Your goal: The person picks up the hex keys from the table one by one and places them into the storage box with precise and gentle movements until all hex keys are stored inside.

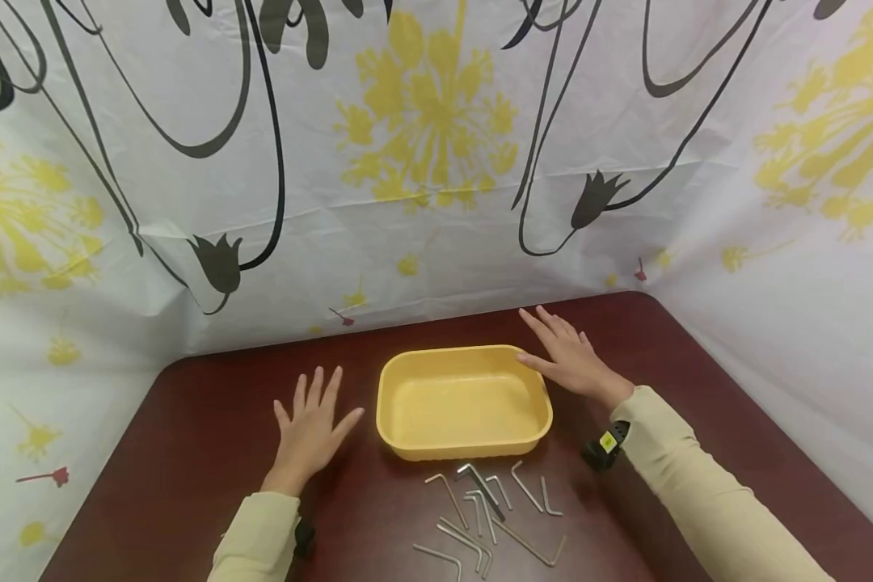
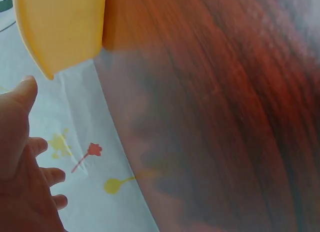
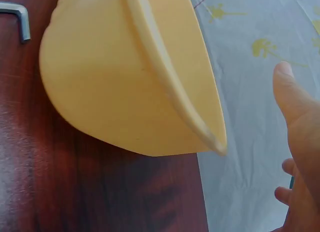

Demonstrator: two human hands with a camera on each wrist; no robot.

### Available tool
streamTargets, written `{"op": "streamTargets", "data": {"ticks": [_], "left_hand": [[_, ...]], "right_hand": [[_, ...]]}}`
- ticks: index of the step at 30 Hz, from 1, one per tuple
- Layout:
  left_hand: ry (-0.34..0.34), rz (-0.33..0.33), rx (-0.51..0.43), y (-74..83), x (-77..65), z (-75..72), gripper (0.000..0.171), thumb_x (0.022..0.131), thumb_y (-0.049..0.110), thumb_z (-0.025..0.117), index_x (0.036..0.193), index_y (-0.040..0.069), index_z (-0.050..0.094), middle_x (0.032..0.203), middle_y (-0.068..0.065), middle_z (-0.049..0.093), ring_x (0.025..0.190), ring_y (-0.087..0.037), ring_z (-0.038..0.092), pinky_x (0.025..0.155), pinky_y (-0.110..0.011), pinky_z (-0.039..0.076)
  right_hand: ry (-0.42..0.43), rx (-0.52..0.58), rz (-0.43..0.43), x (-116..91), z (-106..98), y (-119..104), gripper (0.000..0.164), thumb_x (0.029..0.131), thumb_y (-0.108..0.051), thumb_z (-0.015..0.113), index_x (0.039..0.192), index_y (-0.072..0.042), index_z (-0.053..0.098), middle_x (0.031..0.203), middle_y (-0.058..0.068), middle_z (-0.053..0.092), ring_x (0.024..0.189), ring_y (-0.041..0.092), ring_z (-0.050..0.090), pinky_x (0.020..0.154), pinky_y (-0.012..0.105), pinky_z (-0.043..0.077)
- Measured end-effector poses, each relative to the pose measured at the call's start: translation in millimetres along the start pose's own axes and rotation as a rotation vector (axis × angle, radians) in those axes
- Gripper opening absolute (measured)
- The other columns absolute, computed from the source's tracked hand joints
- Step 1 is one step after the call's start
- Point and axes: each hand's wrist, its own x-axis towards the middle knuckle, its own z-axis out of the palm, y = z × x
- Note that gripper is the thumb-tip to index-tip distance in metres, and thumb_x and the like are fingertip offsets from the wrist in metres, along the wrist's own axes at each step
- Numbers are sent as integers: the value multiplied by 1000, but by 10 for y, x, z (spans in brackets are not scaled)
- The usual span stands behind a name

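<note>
"Looking at the setup, what's each grip got, pls?"

"Nothing, both released. Left grip: fingers spread, just L of the yellow plastic tray, apart from it. Right grip: fingers extended, by the tray's far R corner."

"Touching it?"

"Overlaps it in head view, but R wrist cam shows a gap."

"And the hex keys?"

"Loose on the table, on the near side of the tray, some crossing, all outside it."

"Which step, IYO?"

"Prob. a ready pose or pause, hands flanking the tray. No key's inside, so if loading's the job, IMO it's not begun."

"Next move needs?"

"For keys: fingertip pinch, 1 at a time, bc they're thin & lie flat; crossed ones may drag neighbours. For shifting the tray: both grips closing on opp. ends, evenly. Can't tell which."
</note>
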Motion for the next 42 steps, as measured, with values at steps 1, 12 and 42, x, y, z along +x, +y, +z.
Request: {"op": "streamTargets", "data": {"ticks": [1,12,42], "left_hand": [[-4,1,2,13,-16,-13,74,87,50,51,145,13,23,148,-20,16,135,-41,3,93,-71,0],[-38,24,-3,108,-193,-34,74,87,51,51,145,14,25,147,-20,21,134,-42,8,94,-71,5],[-159,243,-65,562,-941,124,51,86,36,59,126,6,52,127,-18,50,115,-34,47,91,-56,35]], "right_hand": [[-2,3,-6,-18,-5,-7,72,89,-46,51,147,-20,17,151,15,9,134,41,9,95,69,8],[-24,9,-46,-260,33,37,71,89,-42,54,146,-18,20,150,17,12,132,43,14,95,68,12],[107,41,-349,-822,308,-299,47,81,-27,68,122,-8,57,125,3,55,119,24,46,97,40,34]]}}
